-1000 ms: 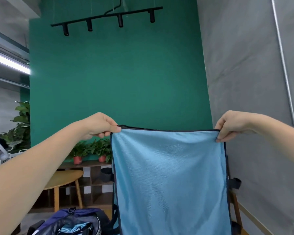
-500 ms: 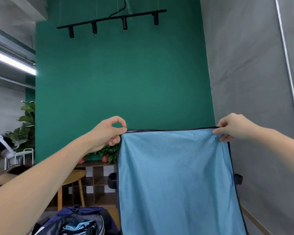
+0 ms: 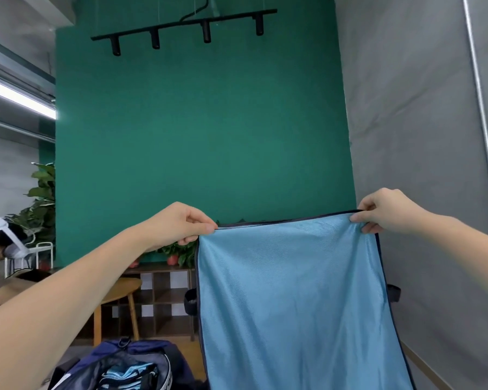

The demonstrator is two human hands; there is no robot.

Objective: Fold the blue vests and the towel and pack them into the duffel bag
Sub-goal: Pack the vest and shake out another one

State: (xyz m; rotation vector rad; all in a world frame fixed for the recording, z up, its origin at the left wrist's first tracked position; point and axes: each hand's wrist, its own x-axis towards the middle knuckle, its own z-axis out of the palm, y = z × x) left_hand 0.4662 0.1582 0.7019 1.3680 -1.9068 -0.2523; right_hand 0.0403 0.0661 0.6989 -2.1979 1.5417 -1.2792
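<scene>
A light blue towel (image 3: 293, 305) with a dark edge hangs spread out in the air in front of me. My left hand (image 3: 181, 223) pinches its top left corner. My right hand (image 3: 386, 212) pinches its top right corner. The top edge runs nearly straight between the two hands, and the cloth's lower end falls out of view. Below my left arm stands the open dark blue duffel bag (image 3: 141, 353). Folded blue fabric (image 3: 127, 375) lies inside it.
A round wooden table (image 3: 121, 288) and a dark shelf unit (image 3: 161, 294) with potted plants stand against the green wall. A person (image 3: 0, 249) sits at the far left. A grey wall runs along the right.
Both hands keep hold of the towel's top corners. My left hand's fingers have closed tighter on its corner. The view has shifted slightly, and the towel hangs a little further right.
</scene>
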